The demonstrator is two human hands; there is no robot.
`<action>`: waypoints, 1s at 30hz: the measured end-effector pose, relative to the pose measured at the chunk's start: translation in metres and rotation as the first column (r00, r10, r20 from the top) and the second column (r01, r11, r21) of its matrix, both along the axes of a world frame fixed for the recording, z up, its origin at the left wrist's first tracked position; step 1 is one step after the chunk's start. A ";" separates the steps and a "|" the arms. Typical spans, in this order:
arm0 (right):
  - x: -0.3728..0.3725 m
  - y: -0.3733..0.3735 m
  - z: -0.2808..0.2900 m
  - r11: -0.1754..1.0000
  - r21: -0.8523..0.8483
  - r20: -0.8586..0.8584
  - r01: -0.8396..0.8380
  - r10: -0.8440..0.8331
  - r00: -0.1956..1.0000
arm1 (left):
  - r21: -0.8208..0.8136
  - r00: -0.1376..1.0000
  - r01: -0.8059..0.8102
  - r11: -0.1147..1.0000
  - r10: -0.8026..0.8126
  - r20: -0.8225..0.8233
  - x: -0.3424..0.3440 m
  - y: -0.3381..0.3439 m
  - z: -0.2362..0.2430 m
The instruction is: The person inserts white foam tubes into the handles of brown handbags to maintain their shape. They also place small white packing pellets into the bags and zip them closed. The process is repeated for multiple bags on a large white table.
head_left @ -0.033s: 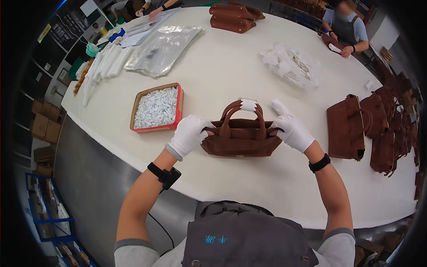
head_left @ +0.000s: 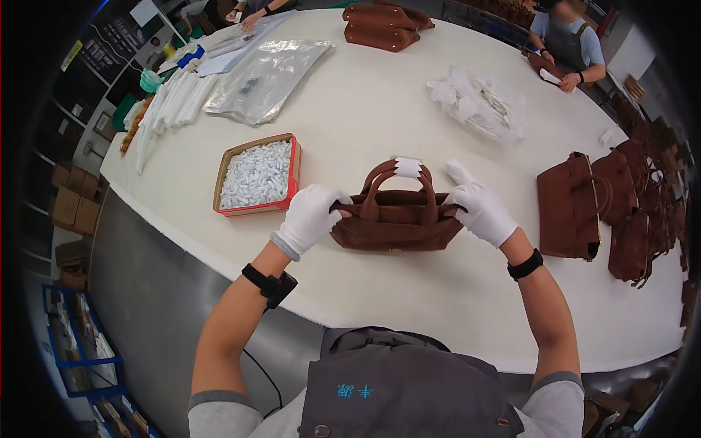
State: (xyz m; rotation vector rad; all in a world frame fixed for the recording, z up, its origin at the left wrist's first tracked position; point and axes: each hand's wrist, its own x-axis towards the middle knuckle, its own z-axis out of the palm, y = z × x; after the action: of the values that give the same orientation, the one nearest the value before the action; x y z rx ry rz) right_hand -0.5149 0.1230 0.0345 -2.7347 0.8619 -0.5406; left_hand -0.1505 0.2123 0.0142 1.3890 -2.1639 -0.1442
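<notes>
A wide white table (head_left: 380, 109) carries clear plastic bags (head_left: 266, 77) at its far left and a heap of small clear packets (head_left: 482, 102) at far right. A red-sided box (head_left: 257, 175) of white sachets sits near the left hand (head_left: 310, 215). The small brown handbag (head_left: 396, 219) stands upright at the near edge between both gloved hands; left fingers (head_left: 337, 198) clamp its left end, and the right hand (head_left: 482, 212) grips its right end.
</notes>
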 end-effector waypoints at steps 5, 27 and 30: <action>0.001 0.031 -0.003 0.979 -0.202 0.150 0.033 -0.002 0.989 | -0.247 0.993 0.059 0.967 -0.032 0.112 -0.010 0.015 0.022; -0.033 0.199 -0.111 0.985 -0.163 -0.158 -0.054 0.028 0.987 | 0.163 0.906 0.292 0.942 -0.327 0.268 -0.009 0.176 -0.091; -0.043 0.203 -0.108 1.000 -0.005 -0.095 0.024 -0.024 0.995 | 0.183 0.932 0.326 0.928 -0.348 0.102 -0.002 0.175 -0.089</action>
State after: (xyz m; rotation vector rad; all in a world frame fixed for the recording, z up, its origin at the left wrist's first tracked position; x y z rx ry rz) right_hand -0.5577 0.3264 -0.0732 -2.7765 0.9175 -0.4204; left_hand -0.1526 0.3869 -0.0744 1.1230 -2.5404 -0.3761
